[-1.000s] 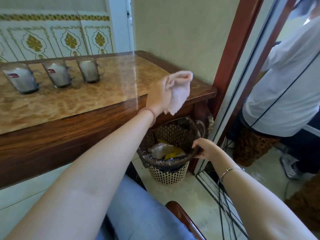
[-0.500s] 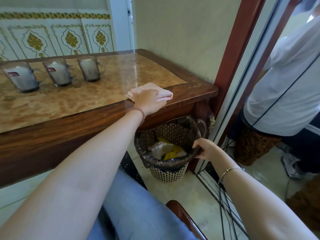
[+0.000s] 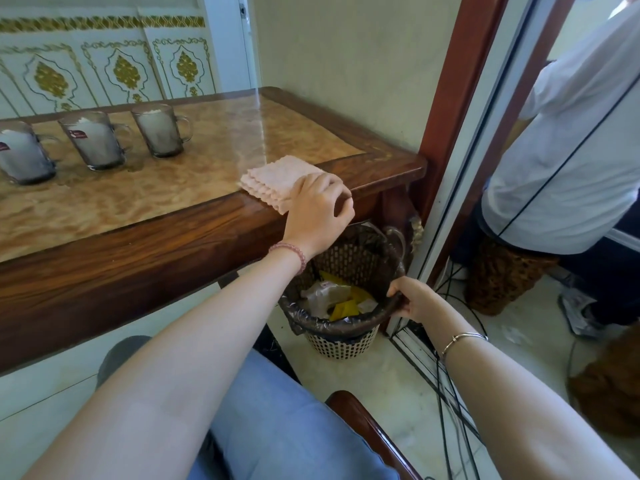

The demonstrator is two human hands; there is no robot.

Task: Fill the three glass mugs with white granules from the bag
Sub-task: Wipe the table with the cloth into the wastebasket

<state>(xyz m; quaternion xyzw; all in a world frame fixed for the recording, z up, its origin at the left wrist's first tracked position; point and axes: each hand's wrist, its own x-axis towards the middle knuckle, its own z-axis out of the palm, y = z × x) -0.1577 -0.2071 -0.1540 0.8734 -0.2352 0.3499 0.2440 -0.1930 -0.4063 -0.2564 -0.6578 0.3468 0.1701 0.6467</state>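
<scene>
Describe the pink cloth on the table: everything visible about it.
The pink cloth is a pale, nubbly textile folded into several layers, its scalloped edges stacked along the left side. It lies flat on the table near the front right corner, partly over the dark wooden border. The left hand rests on its near right part, covering that corner. It lies apart from the mugs.

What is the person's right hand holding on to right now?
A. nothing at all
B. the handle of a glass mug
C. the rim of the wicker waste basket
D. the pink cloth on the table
C: the right hand grips the dark-lined rim of the waste basket below the table corner, while the left hand rests on the pink cloth.
</scene>
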